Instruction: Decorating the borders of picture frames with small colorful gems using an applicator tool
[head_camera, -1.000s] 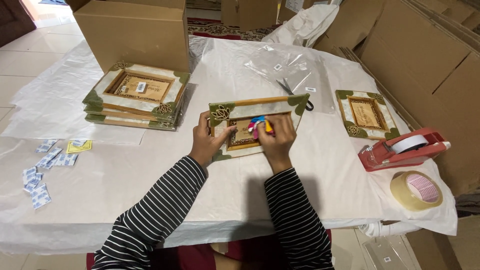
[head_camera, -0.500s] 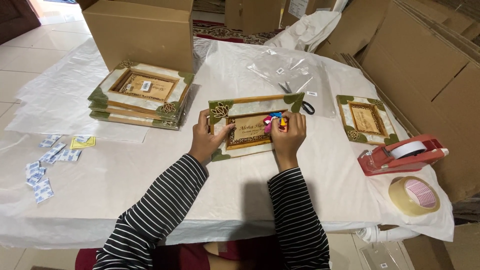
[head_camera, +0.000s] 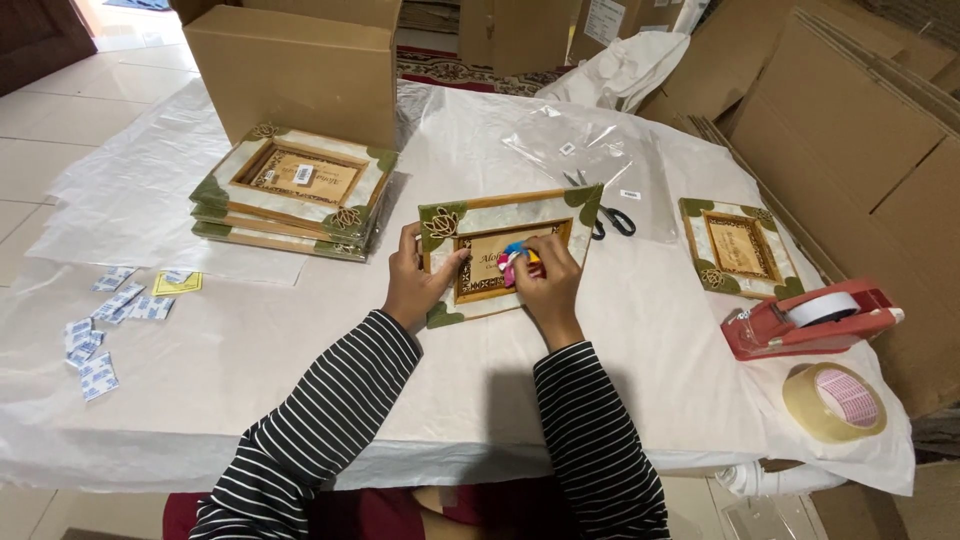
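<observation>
Frame (head_camera: 505, 252): lies flat near the middle of the surface (head_camera: 300, 380), slightly skewed, its near edge turned toward the person so both hands reach it without stretching.
Left hand (head_camera: 418, 282): fingers curled over the frame's left border, thumb on the upper corner; it appears to pin the frame so it cannot slide on the thin white sheet.
Right hand (head_camera: 545, 280): fingertips pressed together on a small multicoloured piece (head_camera: 517, 262), held against the wooden centre panel. Whether the piece is gripped or only pressed down cannot be told.
Stack (head_camera: 295, 192): several matching frames piled at far left, in front of a cardboard box (head_camera: 300, 65), well apart from the working spot.
Single frame (head_camera: 740, 246): lies alone to the right, clear of the hands.
Scissors (head_camera: 605, 212): just beyond the frame's upper right corner, on a clear plastic bag (head_camera: 590, 160).
Tape dispenser (head_camera: 810, 318): near the right edge; the loose tape roll (head_camera: 835, 402) sits closer still to the front right corner.
Packets (head_camera: 100, 330): small blue-white ones scattered near the left edge, with a yellow slip (head_camera: 178, 283).
Open room: bare sheet in front of and left of the frame; less to the right and beyond it.
</observation>
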